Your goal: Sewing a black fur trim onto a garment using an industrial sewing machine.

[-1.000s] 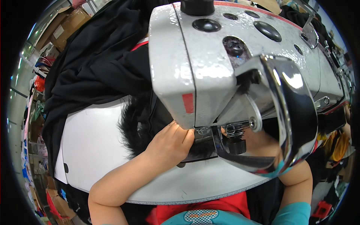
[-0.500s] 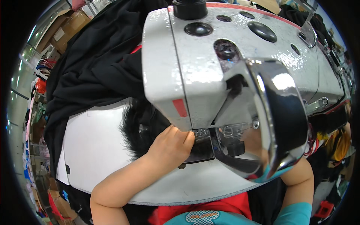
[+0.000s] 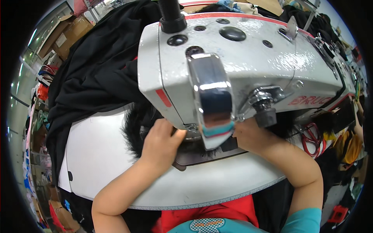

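1. Seeing the left hand (image 3: 158,144) with fingers partly curled, thumb toward the right, against the black furry piece (image 3: 133,130); we can't tell whether it grips it.
2. Right hand (image 3: 249,135) reaches in from the right; fingertips hidden around the chrome lever (image 3: 213,87), so we can't tell opening or hold.
3. Furry piece lies on the white tabletop (image 3: 105,151), left of and partly below the white sewing machine (image 3: 248,54).
4. We have black cloth (image 3: 97,73) heaped far left.
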{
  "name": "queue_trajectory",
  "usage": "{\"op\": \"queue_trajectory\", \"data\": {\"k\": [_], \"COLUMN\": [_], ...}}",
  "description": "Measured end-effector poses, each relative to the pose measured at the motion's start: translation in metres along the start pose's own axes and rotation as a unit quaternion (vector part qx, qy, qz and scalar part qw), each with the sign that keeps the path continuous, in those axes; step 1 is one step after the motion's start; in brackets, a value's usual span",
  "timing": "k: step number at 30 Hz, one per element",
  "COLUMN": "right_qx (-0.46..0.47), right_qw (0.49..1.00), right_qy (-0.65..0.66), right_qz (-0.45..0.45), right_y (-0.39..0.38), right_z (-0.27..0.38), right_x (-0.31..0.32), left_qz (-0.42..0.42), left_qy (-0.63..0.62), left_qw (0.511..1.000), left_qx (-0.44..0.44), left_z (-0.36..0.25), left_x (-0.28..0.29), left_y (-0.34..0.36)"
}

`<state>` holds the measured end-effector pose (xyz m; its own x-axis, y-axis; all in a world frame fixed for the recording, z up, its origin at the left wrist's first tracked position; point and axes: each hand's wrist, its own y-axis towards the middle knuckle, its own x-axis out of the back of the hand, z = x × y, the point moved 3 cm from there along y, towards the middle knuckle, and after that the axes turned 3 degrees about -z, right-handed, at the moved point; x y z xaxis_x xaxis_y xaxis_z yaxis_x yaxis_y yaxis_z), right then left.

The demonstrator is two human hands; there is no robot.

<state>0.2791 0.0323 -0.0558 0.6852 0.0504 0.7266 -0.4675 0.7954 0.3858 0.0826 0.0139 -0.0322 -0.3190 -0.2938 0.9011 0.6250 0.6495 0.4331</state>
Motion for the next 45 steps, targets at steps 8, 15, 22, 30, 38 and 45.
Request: {"op": "queue_trajectory", "data": {"k": [8,15,22,30,38,45], "right_qx": [0.168,0.242,0.125,-0.149,0.145,0.157], "right_qw": [0.916,0.923,0.961,0.973,0.974,0.965], "right_qy": [-0.357,-0.299,-0.248,0.175,-0.166,-0.204], "right_qz": [0.067,-0.010,-0.009,-0.033,-0.057,-0.039], "right_y": [-0.018,-0.009,-0.004,-0.013,0.001,-0.003], "right_z": [0.026,0.043,0.017,-0.028,0.024,0.026], "right_x": [0.032,0.016,-0.004,-0.031,0.001,-0.002], "left_qz": [0.007,0.007,0.032,0.099,0.129,-0.001], "left_qy": [0.012,-0.029,-0.061,-0.046,-0.096,0.015], "left_qw": [0.995,0.993,0.994,0.994,0.986,0.986], "left_qx": [-0.095,-0.116,-0.083,-0.001,0.052,0.167], "left_z": [-0.018,-0.014,-0.014,-0.009,0.003,0.074], "left_x": [0.003,0.000,-0.002,0.002,-0.004,0.028], "left_y": [0.002,0.004,0.000,0.014,0.014,-0.032]}}
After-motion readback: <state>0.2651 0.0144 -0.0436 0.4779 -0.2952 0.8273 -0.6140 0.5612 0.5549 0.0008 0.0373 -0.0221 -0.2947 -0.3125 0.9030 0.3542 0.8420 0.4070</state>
